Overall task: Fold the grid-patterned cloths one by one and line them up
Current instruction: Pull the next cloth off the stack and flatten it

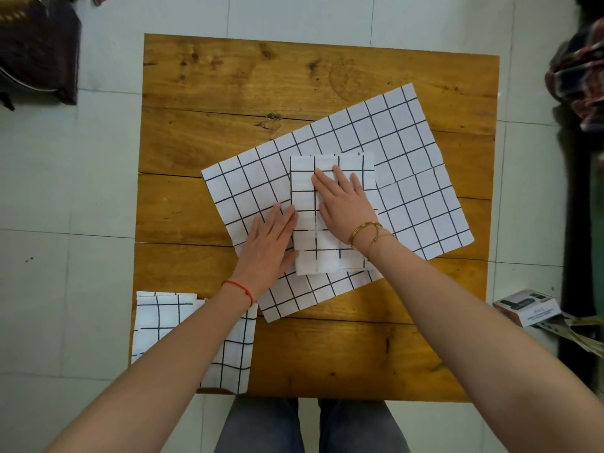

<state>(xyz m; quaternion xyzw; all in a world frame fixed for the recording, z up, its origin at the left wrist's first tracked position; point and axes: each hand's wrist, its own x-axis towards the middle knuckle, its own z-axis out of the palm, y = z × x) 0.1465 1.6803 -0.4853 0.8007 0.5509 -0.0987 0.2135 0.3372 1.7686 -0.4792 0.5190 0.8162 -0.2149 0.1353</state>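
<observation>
A folded white cloth with a black grid (305,197) lies as a narrow upright rectangle on top of a large unfolded grid cloth (402,165), which is spread askew over the wooden table (248,93). My right hand (343,204) lies flat on the folded cloth, fingers spread. My left hand (271,240) rests flat at its left edge, partly on the unfolded cloth. Another folded grid cloth (163,318) sits at the table's near left corner, partly hidden by my left forearm.
The table stands on a pale tiled floor. A dark bag (39,50) lies on the floor at the far left. Patterned fabric (578,86) is at the far right. A small box (526,308) and papers lie on the floor at the right. My legs show below the table.
</observation>
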